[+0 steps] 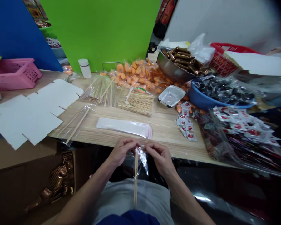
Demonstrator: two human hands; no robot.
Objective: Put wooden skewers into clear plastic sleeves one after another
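Both hands pinch the top of a clear plastic bag that hangs down over my lap, just off the table's front edge. Inside the bag is a pair of thin wooden sticks, upright. My left hand has its fingers closed at the bag's left corner, and my right hand grips the right corner. Straight ahead on the table lies a stack of flat clear bags. To the left, two more bagged sticks stick out over the edge. Beyond is a pack of loose wooden sticks.
Flattened white boxes cover the table's left. Orange wrapped pieces lie at the back. On the right stand a metal bowl, a blue basin and small sachets. A cardboard box sits below left.
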